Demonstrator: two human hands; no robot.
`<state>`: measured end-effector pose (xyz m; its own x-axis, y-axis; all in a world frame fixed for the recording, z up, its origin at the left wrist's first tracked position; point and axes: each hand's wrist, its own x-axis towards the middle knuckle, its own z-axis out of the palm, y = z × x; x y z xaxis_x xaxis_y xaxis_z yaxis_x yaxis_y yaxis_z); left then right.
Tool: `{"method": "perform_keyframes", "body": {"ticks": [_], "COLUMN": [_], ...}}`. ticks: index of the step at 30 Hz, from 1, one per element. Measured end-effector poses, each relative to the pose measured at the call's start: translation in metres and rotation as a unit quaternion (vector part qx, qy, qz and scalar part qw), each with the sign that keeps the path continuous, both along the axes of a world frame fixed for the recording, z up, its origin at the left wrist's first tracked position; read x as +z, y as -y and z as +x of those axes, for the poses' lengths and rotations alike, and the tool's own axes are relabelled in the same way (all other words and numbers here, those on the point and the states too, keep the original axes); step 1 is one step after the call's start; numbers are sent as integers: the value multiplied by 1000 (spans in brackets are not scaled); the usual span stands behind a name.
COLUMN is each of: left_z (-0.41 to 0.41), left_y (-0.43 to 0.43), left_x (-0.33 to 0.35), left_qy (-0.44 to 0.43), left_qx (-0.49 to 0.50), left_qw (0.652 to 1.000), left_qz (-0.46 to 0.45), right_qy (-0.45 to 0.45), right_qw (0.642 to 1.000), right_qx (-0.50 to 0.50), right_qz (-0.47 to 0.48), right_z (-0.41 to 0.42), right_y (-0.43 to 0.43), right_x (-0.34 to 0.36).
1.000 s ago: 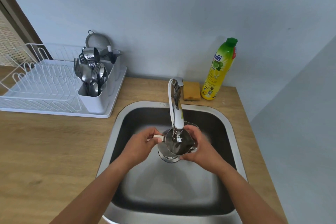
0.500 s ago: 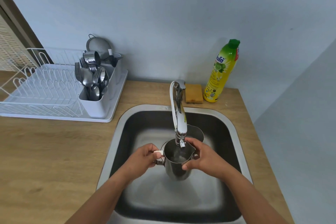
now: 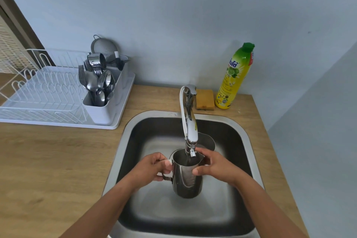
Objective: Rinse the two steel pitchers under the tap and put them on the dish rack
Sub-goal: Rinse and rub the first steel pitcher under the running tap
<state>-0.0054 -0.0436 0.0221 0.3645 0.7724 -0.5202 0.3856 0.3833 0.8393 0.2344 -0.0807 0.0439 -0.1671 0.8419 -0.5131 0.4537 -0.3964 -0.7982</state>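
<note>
A steel pitcher [image 3: 186, 177] hangs upright over the sink [image 3: 123, 141], its mouth right under the tap [image 3: 188, 120] spout. My left hand [image 3: 152, 167] grips its handle. My right hand [image 3: 212, 165] clasps the pitcher's rim and right side. Behind them, the second steel pitcher [image 3: 207, 141] stands in the sink, partly hidden by the tap and my right hand. The white dish rack [image 3: 44, 94] sits on the counter at the left.
A cutlery holder [image 3: 100, 91] full of forks and spoons stands at the rack's right end, with a strainer behind. A yellow sponge [image 3: 205, 99] and a dish soap bottle [image 3: 234, 75] stand behind the sink. The wall rises close on the right.
The pitcher was tilted toward me, then came upright and now sits a little lower under the spout. Both hands kept their hold.
</note>
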Motion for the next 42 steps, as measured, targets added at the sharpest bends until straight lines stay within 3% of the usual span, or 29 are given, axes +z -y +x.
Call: {"method": "perform_keyframes", "body": {"ticks": [13, 24, 35, 42], "left_z": [-3, -6, -2, -4], "left_y": [-4, -5, -8, -7], "left_x": [-11, -22, -29, -28], "left_qy": [-23, -3, -12, 3], "left_qx": [11, 66, 61, 48], "left_qw": [1000, 992, 978, 979], "left_qz": [-16, -107, -200, -196], "right_qy": [-27, -4, 46, 38], "right_qw": [998, 992, 979, 979], "right_qx": [-36, -81, -112, -104], "right_qz": [-35, -98, -167, -173], "right_z": [-8, -24, -28, -32], "right_y": [-4, -17, -30, -23], "right_x": [-26, -37, -38, -22]}}
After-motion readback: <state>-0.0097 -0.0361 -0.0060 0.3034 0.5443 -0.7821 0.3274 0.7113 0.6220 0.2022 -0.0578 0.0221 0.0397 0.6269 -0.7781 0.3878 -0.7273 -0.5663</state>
